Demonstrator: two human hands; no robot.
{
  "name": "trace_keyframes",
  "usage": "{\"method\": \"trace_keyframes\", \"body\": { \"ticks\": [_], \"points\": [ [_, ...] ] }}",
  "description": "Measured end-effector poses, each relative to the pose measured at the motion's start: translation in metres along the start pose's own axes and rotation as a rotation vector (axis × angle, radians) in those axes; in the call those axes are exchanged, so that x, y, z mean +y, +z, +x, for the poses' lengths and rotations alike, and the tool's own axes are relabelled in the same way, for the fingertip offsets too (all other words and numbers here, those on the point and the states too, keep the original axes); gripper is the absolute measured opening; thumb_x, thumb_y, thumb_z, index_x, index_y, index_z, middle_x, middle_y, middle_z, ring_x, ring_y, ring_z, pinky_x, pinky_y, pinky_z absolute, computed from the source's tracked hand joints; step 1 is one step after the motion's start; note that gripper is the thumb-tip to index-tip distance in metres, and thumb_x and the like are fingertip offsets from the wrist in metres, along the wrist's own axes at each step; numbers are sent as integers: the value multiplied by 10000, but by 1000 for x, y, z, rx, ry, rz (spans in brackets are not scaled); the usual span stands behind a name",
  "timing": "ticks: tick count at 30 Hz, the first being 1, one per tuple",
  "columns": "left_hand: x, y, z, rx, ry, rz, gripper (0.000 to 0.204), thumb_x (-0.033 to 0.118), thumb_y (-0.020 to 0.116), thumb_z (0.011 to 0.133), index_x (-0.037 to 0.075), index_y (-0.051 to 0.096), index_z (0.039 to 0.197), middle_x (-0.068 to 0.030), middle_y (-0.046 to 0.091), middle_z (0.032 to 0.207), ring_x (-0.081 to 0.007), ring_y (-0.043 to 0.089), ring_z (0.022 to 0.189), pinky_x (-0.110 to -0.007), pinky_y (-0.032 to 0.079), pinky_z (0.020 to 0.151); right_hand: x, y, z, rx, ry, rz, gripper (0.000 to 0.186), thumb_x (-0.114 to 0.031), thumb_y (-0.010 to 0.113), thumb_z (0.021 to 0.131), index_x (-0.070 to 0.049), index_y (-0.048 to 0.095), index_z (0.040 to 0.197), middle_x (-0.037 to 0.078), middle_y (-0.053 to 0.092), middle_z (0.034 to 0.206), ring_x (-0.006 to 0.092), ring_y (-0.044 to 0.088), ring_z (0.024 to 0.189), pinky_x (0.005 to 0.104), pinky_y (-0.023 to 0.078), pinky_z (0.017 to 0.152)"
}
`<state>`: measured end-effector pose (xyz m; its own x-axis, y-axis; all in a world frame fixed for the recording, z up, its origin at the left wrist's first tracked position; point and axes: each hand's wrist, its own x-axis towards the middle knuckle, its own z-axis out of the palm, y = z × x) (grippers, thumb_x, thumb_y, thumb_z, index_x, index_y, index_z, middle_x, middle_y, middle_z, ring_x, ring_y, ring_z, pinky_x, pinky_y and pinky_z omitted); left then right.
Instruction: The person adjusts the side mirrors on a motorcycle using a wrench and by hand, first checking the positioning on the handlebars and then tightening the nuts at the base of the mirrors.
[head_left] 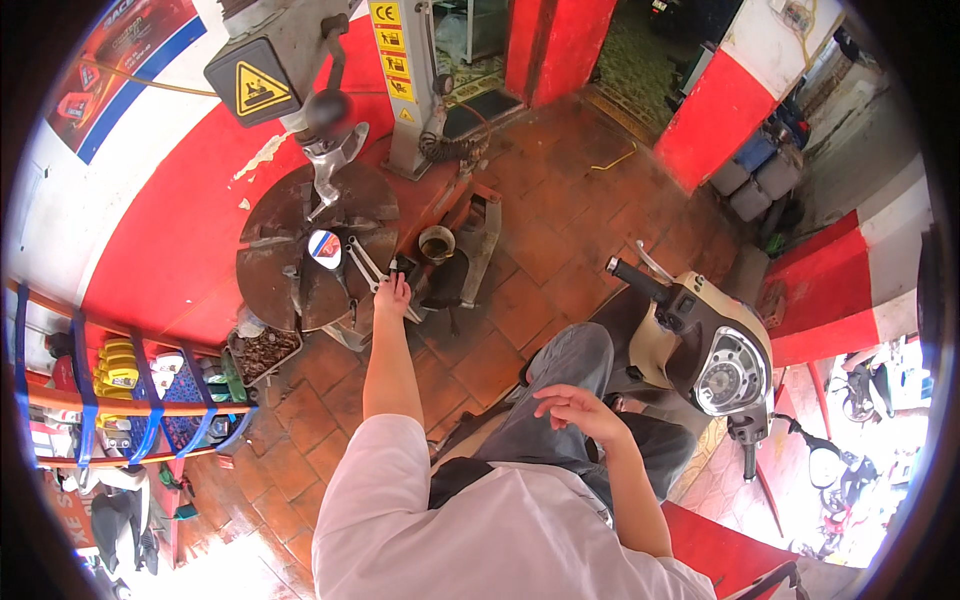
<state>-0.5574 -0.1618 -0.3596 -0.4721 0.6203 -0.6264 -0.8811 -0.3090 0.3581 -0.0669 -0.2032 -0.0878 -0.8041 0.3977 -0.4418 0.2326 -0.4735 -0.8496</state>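
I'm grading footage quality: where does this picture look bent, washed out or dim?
In the head view, fisheye distortion bends the orange shelf rail; also in the head view, glare washes out the tiled floor at lower left and the parked motorbikes at right, while the doorway floor up top is dim.

Rack (200, 408) left, scooter (660, 345) right — turntable (270, 275) between them, pot (449, 254) at the turntable's right.

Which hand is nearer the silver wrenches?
Left. The left hand is at the near end of the wrenches; the right hand is farther right, above the grey trousers.
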Motion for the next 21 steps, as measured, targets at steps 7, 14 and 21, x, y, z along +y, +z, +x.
{"method": "trace_keyframes", "body": {
  "ticks": [7,14,21],
  "points": [
    [15,-33,9,285,76,262,524,519,473,1023,135,499,1379,21,542,1410,-236,542,1242,-446,490,879,4,6,11,-37,2,36,357,-100,549,978,-57,580,1331,67,696,1073,88,579,791,230,477,725],
    [11,-31,5,400,49,427,342,475,535,1015,179,669,1121,77,648,1033,-133,565,914,-347,470,771,10,5,17,-31,-23,-4,336,-126,557,987,-59,586,1315,61,693,1083,93,579,799,237,483,737],
    [19,-38,-37,269,198,269,267,423,561,1016,191,676,1080,97,624,893,-57,544,761,-252,402,633,1,14,25,-40,-25,-14,341,-113,562,971,-51,593,1305,67,696,1047,96,581,785,239,469,722]
  ]
}}
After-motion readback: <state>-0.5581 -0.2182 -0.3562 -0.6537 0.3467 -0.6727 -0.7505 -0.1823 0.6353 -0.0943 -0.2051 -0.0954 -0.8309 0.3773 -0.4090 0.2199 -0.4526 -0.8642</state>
